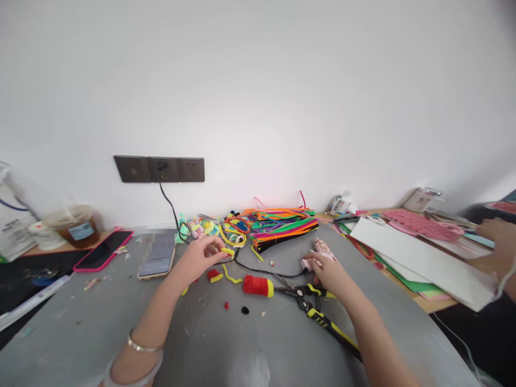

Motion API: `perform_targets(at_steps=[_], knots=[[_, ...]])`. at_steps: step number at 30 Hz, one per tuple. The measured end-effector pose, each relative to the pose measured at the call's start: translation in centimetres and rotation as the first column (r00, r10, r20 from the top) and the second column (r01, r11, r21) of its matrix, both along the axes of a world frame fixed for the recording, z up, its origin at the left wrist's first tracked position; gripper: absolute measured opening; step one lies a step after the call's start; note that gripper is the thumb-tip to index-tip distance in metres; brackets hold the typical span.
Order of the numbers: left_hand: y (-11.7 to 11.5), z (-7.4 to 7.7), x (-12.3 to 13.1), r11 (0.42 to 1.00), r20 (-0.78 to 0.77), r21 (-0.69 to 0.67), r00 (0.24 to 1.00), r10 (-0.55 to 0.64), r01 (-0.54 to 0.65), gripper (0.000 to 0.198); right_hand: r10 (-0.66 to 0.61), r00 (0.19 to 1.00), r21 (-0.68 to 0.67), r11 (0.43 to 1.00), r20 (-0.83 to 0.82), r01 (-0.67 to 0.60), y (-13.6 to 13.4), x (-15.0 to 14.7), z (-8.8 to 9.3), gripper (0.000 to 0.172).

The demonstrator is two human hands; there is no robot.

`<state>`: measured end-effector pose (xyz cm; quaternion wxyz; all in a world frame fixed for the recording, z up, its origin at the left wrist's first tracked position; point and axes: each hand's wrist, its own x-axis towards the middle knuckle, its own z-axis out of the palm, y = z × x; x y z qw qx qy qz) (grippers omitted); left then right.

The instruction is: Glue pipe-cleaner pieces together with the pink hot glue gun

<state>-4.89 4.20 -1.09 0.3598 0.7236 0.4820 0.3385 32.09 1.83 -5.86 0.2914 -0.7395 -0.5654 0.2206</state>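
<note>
Cup label (81,231) unreadable, left hand (200,255) pinching yellow stem (228,251)

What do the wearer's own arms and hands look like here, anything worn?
Both forearms are bare, no sleeves or gloves. The left hand has two bangles at its wrist: a thin metal-looking bangle and, below it, a thicker pale translucent bangle. The right hand shows nothing worn on its wrist or fingers. No rings can be made out on either hand.

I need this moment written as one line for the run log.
left hand: pinches yellow piece | right hand: on pink glue gun | near: red-yellow roll, pliers, pipe cleaner pile
</note>
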Motion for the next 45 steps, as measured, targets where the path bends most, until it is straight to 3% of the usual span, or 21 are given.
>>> perform_targets(at_steps=[5,12,15,17,19,21,23,26,30,33,37,41,45], knots=[[0.1,0.1,0.3,0.998,0.165,-0.033,0.984,0.064,-0.059,0.032,-0.062,0.985,0.051,0.996,-0.163,0.071,-0.5,0.3,-0.4,0.02],[-0.3,0.3,1.3,0.995,0.331,-0.1,0.943,0.04,-0.007,0.028,-0.116,0.943,0.254,0.946,-0.311,0.2,-3.5,-1.3,-1.0,0.038],[-0.6,0.3,1.6,0.991,0.353,-0.13,0.935,0.033,0.014,0.025,-0.154,0.962,0.436,0.867,-0.225,0.24,-4.1,-3.0,-0.1,0.041],[-0.7,0.3,1.8,0.987,0.36,-0.158,0.932,0.04,0.018,0.026,-0.162,0.98,0.576,0.792,-0.117,0.2,-4.2,-3.9,0.8,0.039],[-0.7,0.1,2.0,0.985,0.387,-0.173,0.921,0.046,0.023,0.028,-0.095,0.993,0.657,0.744,-0.075,0.121,-4.3,-4.8,1.7,0.036],[-0.6,-0.2,2.2,0.983,0.43,-0.18,0.901,0.056,0.025,0.031,0.026,0.99,0.697,0.713,-0.142,0.081,-4.3,-5.6,2.1,0.035],[-0.5,-0.6,2.5,0.981,0.461,-0.192,0.884,0.071,0.022,0.033,0.177,0.943,0.696,0.715,-0.281,0.073,-4.2,-6.4,2.2,0.043],[-0.4,-0.9,2.8,0.975,0.473,-0.221,0.876,0.093,0.016,0.035,0.35,0.78,0.637,0.767,-0.519,0.079,-4.1,-7.4,2.0,0.053],[-0.4,-0.9,3.0,0.969,0.548,-0.245,0.824,0.146,-0.009,0.045,0.414,0.572,0.526,0.85,-0.708,0.035,-4.0,-8.2,2.6,0.034],[-0.5,-1.0,2.9,0.968,0.557,-0.252,0.816,0.154,-0.011,0.044,0.478,0.463,0.501,0.862,-0.747,-0.081,-4.0,-8.5,3.4,0.028],[-0.5,-1.1,2.9,0.972,0.533,-0.234,0.836,0.132,-0.004,0.035,0.519,0.429,0.517,0.846,-0.74,-0.131,-4.3,-8.9,4.0,0.034],[-0.5,-1.1,3.1,0.979,0.552,-0.202,0.824,0.123,-0.011,0.033,0.48,0.436,0.412,0.877,-0.762,-0.246,-5.0,-9.1,4.1,0.046],[-0.7,-0.6,3.3,0.979,0.582,-0.204,0.803,0.126,-0.006,0.034,0.491,0.446,0.343,0.862,-0.748,-0.374,-5.3,-9.2,4.2,0.05]])
